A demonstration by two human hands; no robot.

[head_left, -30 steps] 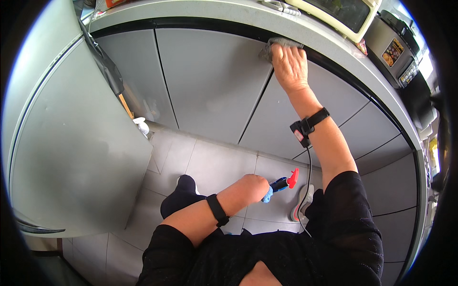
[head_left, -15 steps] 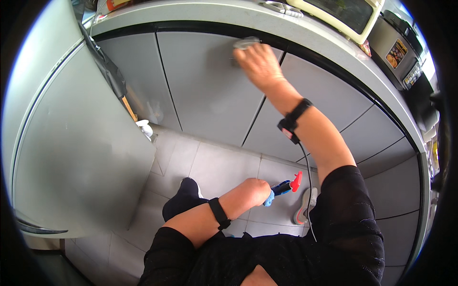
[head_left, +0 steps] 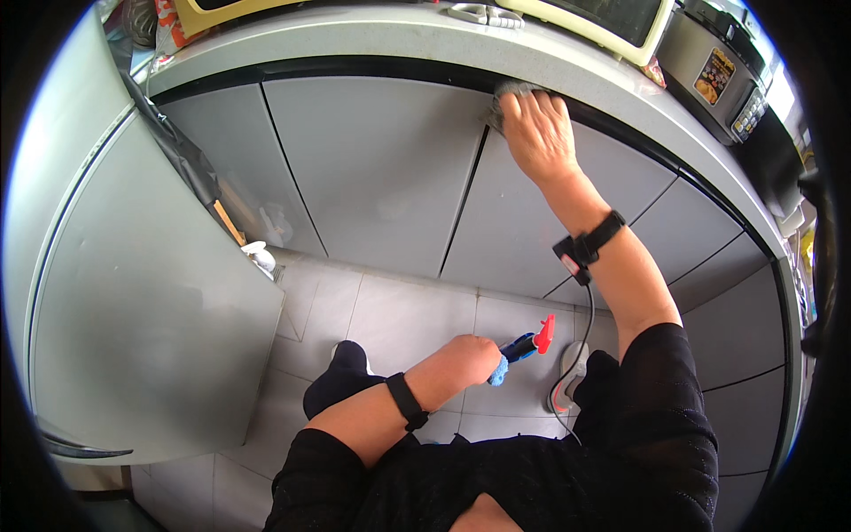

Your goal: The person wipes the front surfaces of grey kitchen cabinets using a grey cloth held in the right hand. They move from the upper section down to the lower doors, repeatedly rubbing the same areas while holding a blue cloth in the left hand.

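My right hand (head_left: 542, 133) presses a grey cloth (head_left: 510, 91) flat against the top edge of a grey cabinet door (head_left: 381, 168), just under the dark gap below the countertop (head_left: 372, 35). A black band with a cable sits on that wrist. Lower down, my left hand (head_left: 468, 356) is closed around a blue spray bottle with a red trigger (head_left: 525, 342), held low above the tiled floor (head_left: 399, 319). A black band is on the left wrist too.
A grey refrigerator (head_left: 133, 293) fills the left, with a small white bottle (head_left: 260, 255) on the floor by its corner. Appliances stand on the countertop: a yellow-framed oven (head_left: 612, 22) and a dark cooker (head_left: 718, 62). More grey cabinet doors (head_left: 691, 230) curve away to the right.
My right hand slid the cloth left along the cabinet's top edge, then came back part of the way to the right. The left hand kept holding the spray bottle low.
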